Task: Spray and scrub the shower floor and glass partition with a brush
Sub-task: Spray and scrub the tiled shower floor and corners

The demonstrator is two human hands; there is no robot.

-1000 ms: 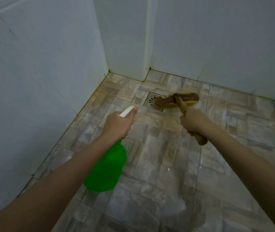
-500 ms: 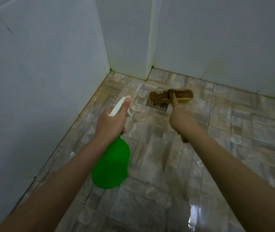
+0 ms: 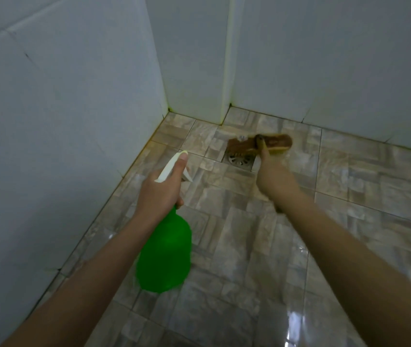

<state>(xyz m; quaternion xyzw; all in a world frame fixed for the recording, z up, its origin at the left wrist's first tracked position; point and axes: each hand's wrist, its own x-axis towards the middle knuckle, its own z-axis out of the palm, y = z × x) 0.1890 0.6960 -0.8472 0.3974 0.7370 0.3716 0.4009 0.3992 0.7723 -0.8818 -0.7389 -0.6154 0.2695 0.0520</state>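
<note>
Wet tile floor point(image 3: 362, 196) is gleaming between white walls point(image 3: 61, 121). Right hand point(image 3: 272, 179) is gripping the brush point(image 3: 278, 142) at the drain point(image 3: 239, 160); left hand point(image 3: 159, 194) is clasping the green bottle point(image 3: 164, 256) by its neck, contents unseeable.

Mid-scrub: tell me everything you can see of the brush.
The brush has a long, oval brown head that looks wooden, with yellowish bristles showing under one end. A thin handle joins the head's middle and runs back into the right hand, which grips it; the handle's end pokes out below the wrist. The head lies across the far edge of the drain grate on the tiled floor, near the wall corner. It is slightly blurred.
</note>
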